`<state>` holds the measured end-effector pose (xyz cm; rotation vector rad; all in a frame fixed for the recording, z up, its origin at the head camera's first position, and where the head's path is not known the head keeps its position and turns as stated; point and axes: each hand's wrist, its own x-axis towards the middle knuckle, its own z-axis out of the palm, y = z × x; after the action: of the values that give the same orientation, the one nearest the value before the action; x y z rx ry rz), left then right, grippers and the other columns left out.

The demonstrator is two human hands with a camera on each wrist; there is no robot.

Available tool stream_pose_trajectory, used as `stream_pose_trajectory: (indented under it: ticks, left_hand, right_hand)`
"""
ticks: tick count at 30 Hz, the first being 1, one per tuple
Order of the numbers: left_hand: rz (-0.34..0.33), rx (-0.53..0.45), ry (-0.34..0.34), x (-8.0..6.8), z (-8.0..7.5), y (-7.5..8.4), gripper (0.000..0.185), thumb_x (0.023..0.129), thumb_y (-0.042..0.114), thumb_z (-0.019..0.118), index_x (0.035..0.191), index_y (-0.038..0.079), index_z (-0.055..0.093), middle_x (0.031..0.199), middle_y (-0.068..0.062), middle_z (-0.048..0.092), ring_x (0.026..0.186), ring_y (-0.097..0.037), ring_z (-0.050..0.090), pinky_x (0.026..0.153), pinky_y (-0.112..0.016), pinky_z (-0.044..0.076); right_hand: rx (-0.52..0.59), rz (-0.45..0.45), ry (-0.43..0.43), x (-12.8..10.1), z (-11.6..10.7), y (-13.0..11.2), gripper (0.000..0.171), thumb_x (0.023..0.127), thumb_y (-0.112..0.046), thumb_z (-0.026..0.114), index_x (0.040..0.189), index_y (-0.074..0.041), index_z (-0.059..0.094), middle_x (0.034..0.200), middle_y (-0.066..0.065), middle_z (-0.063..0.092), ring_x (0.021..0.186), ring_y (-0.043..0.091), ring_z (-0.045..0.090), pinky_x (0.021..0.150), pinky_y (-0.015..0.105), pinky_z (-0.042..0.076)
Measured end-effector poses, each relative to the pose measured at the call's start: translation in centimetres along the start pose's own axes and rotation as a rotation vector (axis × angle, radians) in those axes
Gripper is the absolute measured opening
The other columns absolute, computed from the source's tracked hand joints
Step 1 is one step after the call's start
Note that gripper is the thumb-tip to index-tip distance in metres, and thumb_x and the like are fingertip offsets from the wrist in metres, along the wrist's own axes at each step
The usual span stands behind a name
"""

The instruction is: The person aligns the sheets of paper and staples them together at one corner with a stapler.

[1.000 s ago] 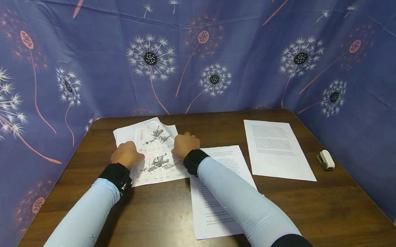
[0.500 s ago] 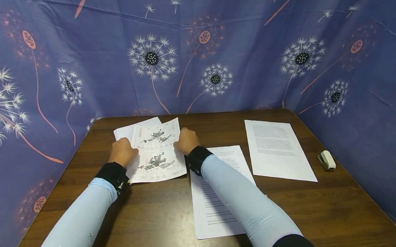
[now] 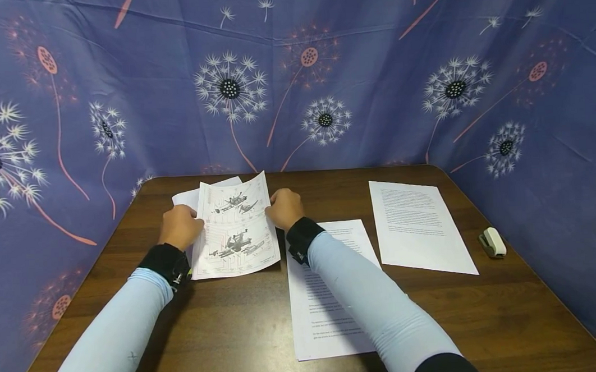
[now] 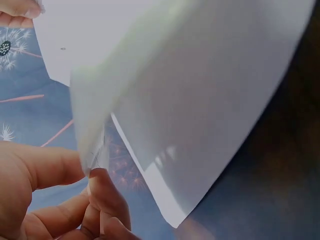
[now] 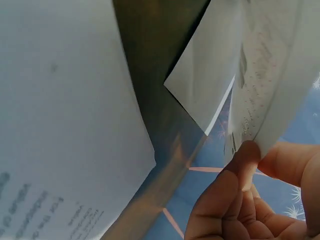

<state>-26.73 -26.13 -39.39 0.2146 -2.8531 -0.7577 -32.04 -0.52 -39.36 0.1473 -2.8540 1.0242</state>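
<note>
A printed sheet with line drawings (image 3: 237, 228) is held up between both hands, its lower part curving towards me. My left hand (image 3: 180, 227) pinches its left edge; in the left wrist view the thumb and forefinger (image 4: 55, 162) close on the paper. On the opposite edge, my right hand (image 3: 285, 209) pinches the sheet between thumb and fingers (image 5: 247, 157), as the right wrist view shows. Behind and below the raised sheet lies more white paper (image 3: 186, 198), mostly covered. A stack of text pages (image 3: 330, 319) lies under my right forearm.
Another text page (image 3: 418, 224) lies flat on the right half of the wooden table (image 3: 224, 330). Near the right edge stands a small white stapler-like object (image 3: 493, 242). A blue dandelion-print cloth (image 3: 371, 47) hangs behind the table.
Both hands have lifted the drawing sheet off the paper beneath and tilted it more upright. The left hand has shifted slightly left and the right hand slightly up.
</note>
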Motion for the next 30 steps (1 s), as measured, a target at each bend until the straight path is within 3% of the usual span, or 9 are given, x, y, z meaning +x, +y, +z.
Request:
stream_pose_trajectory:
  ticks: [7,14,21,30]
  left_hand:
    - [0.005,-0.011,-0.018,-0.2,-0.5,0.1,0.036,0.091,0.017,0.06,0.116,-0.007,0.072,0.117,-0.031,0.071,0.112,-0.051,0.064,0.094,-0.058,0.051]
    - [0.017,-0.046,-0.012,-0.8,-1.1,1.1,0.028,0.092,0.02,0.064,0.107,-0.002,0.073,0.097,-0.018,0.073,0.088,-0.035,0.067,0.073,-0.044,0.053]
    - [0.076,-0.103,-0.017,-1.2,-1.7,3.0,0.024,0.092,0.023,0.066,0.104,0.002,0.072,0.09,-0.011,0.072,0.083,-0.027,0.064,0.069,-0.035,0.047]
    - [0.14,-0.172,-0.068,-2.1,-1.8,6.3,0.023,0.094,0.022,0.068,0.106,0.003,0.07,0.093,-0.011,0.071,0.08,-0.025,0.063,0.064,-0.032,0.047]
  right_hand:
    - [0.046,-0.006,-0.005,-0.2,-1.0,0.7,0.019,0.087,-0.017,0.073,0.104,-0.007,0.076,0.098,0.006,0.075,0.09,0.025,0.068,0.077,0.038,0.056]
    - [0.105,-0.069,-0.004,-0.6,-3.3,1.4,0.013,0.086,-0.015,0.075,0.096,-0.008,0.076,0.081,0.002,0.071,0.074,0.019,0.065,0.065,0.03,0.051]
    - [0.139,-0.111,-0.008,-1.3,-6.8,2.2,0.019,0.09,-0.014,0.074,0.105,-0.003,0.073,0.078,0.004,0.066,0.068,0.018,0.06,0.061,0.029,0.047]
    - [0.113,-0.073,0.001,-2.3,-10.5,4.2,0.024,0.09,-0.019,0.076,0.11,-0.006,0.071,0.085,0.004,0.069,0.076,0.02,0.063,0.063,0.032,0.049]
